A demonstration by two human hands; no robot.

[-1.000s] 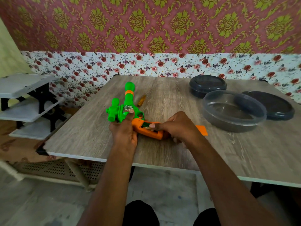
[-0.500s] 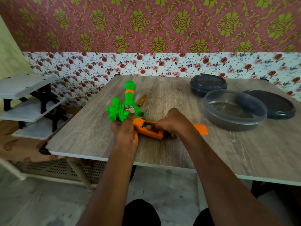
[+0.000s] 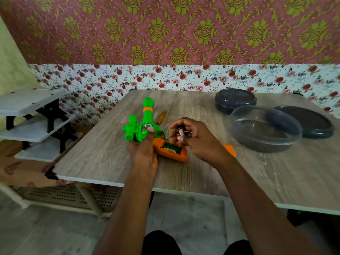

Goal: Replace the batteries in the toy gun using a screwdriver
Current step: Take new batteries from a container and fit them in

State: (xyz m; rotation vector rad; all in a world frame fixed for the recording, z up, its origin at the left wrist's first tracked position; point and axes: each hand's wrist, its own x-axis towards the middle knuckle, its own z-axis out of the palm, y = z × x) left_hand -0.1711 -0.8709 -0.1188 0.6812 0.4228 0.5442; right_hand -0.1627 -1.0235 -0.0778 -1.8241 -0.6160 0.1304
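The green toy gun with its orange grip lies on the wooden table. The battery compartment in the grip is uncovered and faces up. My left hand presses on the gun where body and grip meet. Just above the grip, my right hand pinches a small battery between its fingertips. An orange cover piece lies partly hidden behind my right wrist. Beyond the gun rests the yellow screwdriver handle.
A clear round container stands to the right, with a dark lid behind it and a dark closed container further back. A white shelf rack stands left of the table. The table's front edge runs close under my forearms.
My right hand has lifted off the orange grip and now holds a battery above it. The compartment it covered is exposed. My left hand has stayed on the gun.
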